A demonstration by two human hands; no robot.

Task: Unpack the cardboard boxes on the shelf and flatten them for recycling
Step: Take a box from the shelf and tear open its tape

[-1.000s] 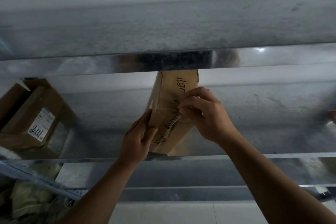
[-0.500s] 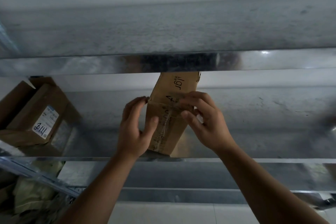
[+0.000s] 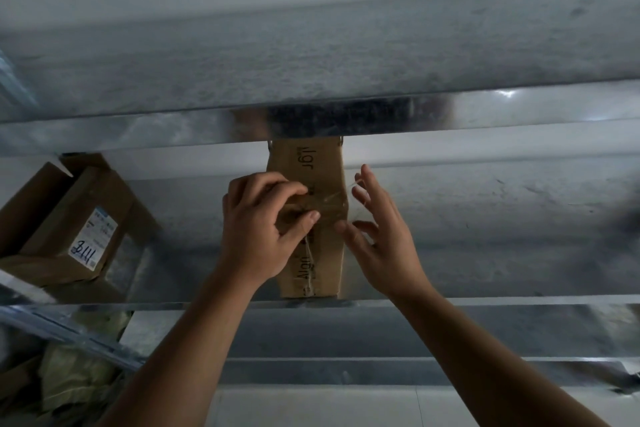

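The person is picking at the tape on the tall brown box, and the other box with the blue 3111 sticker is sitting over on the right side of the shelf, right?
Nearly. The head view shows the brown cardboard box with the white 3111 label on the left side of the metal shelf, not the right. The rest holds: both hands work the clear tape on the tall narrow brown cardboard box.

Light: dim and grey-blue all over.
Glare: a small white shine on the metal shelf beam [image 3: 509, 94] at 2 o'clock.
Shadows: dark patch on the beam at 12 o'clock; dark corner at 7 o'clock.
Blur: soft smudge at 3 o'clock.
Edges: straight shelf lines bend near the sides.
Focus: middle fairly clear.
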